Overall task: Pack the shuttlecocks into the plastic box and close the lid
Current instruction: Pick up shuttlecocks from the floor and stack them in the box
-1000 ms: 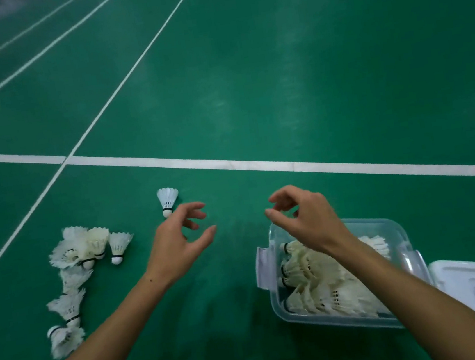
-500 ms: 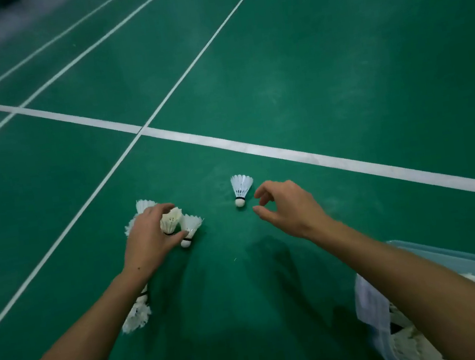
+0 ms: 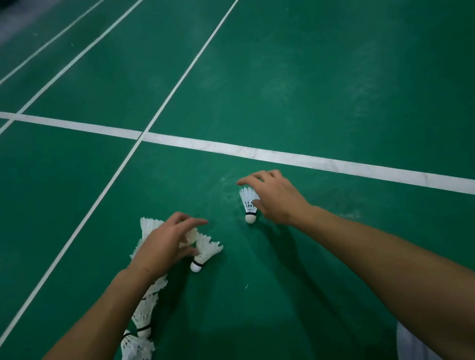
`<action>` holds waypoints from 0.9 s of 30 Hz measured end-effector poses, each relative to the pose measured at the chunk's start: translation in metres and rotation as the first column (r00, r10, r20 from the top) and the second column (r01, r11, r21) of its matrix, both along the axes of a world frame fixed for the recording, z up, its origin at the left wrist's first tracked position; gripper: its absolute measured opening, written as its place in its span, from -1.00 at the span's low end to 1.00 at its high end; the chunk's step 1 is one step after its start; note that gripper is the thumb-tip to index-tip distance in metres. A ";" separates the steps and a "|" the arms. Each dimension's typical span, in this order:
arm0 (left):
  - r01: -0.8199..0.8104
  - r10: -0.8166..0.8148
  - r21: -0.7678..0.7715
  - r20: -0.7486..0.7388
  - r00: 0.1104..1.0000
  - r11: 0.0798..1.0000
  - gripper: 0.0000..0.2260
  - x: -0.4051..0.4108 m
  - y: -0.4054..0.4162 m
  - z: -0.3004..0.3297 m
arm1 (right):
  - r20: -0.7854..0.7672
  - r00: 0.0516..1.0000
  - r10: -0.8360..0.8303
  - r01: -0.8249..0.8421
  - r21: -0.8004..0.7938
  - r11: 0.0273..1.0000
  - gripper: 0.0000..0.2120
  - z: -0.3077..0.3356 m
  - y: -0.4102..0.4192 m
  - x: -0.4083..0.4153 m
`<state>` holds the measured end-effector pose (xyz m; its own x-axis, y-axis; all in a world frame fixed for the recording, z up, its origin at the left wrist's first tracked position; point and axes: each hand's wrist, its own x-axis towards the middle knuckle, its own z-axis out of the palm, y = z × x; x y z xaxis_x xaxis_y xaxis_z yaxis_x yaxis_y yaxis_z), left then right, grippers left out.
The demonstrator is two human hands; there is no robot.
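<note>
On the green court floor [image 3: 335, 59] several loose shuttlecocks [image 3: 139, 315] were still unpacked. The left hand [image 3: 163, 245] spread loosely over them, gripping nothing clearly; the right hand [image 3: 275, 196] was closing around a single shuttlecock [image 3: 248, 204].

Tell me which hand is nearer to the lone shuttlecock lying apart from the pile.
Right. The right hand reaches over the lone shuttlecock, fingers at its feathers. The left hand is off to that shuttlecock's left, over the pile of shuttlecocks.
</note>
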<state>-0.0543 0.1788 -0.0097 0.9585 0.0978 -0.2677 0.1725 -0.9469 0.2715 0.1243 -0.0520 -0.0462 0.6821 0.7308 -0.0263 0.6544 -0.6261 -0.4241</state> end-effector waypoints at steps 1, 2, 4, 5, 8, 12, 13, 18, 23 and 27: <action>-0.001 0.002 0.001 -0.033 0.999 1.000 -0.52 0.005 0.000 -0.002 | -0.014 1.000 0.008 -0.008 -0.012 1.000 -0.46 -0.003 0.001 0.002; -0.006 0.007 0.011 -0.057 0.998 1.000 -0.59 0.009 -0.001 -0.004 | -0.021 1.000 0.010 -0.010 -0.021 1.000 -0.47 -0.007 0.002 0.003; -0.008 0.012 0.044 -0.096 0.995 0.999 -0.69 0.018 -0.002 -0.007 | -0.040 0.999 -0.007 0.006 -0.029 1.000 -0.47 -0.014 -0.002 0.005; -0.001 0.007 0.050 -0.117 0.993 0.999 -0.71 0.022 -0.003 -0.008 | -0.058 0.998 -0.020 0.018 -0.026 1.000 -0.48 -0.016 -0.005 0.005; 0.008 -0.005 0.021 -0.150 0.989 1.000 -0.83 0.029 -0.008 -0.011 | -0.151 0.987 -0.047 0.050 0.018 0.999 -0.50 -0.016 -0.019 0.001; -0.050 0.047 -0.066 -0.052 0.998 0.997 -0.79 0.020 -0.023 -0.002 | -0.236 0.971 -0.038 0.063 0.099 0.993 -0.51 -0.003 -0.052 -0.014; -0.067 0.067 -0.119 -0.007 0.998 0.991 -0.78 0.017 -0.029 0.003 | -0.245 0.968 -0.045 0.078 0.126 0.989 -0.51 0.002 -0.063 -0.018; -0.058 0.129 -0.311 0.211 0.969 0.949 -0.88 0.012 -0.085 0.039 | -0.278 0.953 -0.121 0.211 0.323 0.922 -0.51 0.044 -0.135 -0.040; 0.055 0.089 -0.391 0.340 0.936 0.919 -0.88 0.013 -0.170 0.080 | -0.263 0.934 -0.242 0.339 0.436 0.834 -0.53 0.101 -0.227 -0.083; 0.164 0.025 -0.442 0.392 0.920 0.882 -0.86 0.010 -0.245 0.112 | -0.281 0.900 -0.333 0.431 0.468 0.771 -0.55 0.134 -0.308 -0.122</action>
<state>-0.0438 -0.0659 0.1019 0.9931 -0.0153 0.1167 -0.0937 -0.7031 0.7049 0.0023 -0.3598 0.0878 0.9275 0.3511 0.1282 0.2932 -0.4707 -0.8322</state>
